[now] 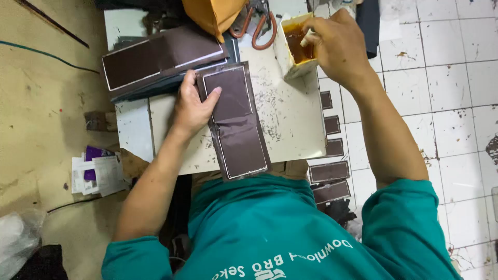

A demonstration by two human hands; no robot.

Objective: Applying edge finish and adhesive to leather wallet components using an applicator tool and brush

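- Left hand (193, 106) lies flat and unclenched, pressing the long brown leather strip (236, 122) onto the worktop (290, 116).
- Right hand (334, 44) is above the strip's right side, fingers pinched on something small inside the glue carton (294, 46).
- Stacked brown pieces (161, 57) lie just left of the strip's top end.

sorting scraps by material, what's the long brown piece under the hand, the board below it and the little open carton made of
Brown piece: looks like thin leather or faux leather, matte, with pale edge lines and a fold. Board: probably card or painted wood, off-white, scuffed. Carton: seemingly cardboard, stained by amber liquid.
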